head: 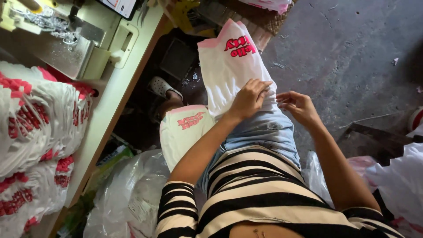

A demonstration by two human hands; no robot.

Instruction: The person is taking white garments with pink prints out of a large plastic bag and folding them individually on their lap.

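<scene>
Here, one person sits in denim shorts and a striped top, both hands on a white garment piece (pixel 229 70) with pink trim and pink print that lies over the lap and knee. The left hand (pixel 250 99) lies curled on its lower edge, fingers bent and pressing into the cloth, thumb tucked; it appears to be gripping a fold. The right hand (pixel 299 105) sits just beside it at the same edge, fingertips drawn together and pinching the cloth's edge. A second white piece (pixel 183 132) with the same pink trim and print hangs lower, beside the left forearm, one in count. On the worktop (pixel 110 110) at left lie two stacks of similar white pieces (pixel 35 119) with red-pink print, one above the other; exact count per stack cannot be told. One sewing machine (pixel 66 39) stands at the worktop's far end. One sandalled foot (pixel 161 86) shows below on the floor. One clear plastic bag (pixel 128 194) sits beside the worktop, another bag (pixel 317 176) behind the right arm. More white cloth (pixel 401 180) lies at far right.
</scene>
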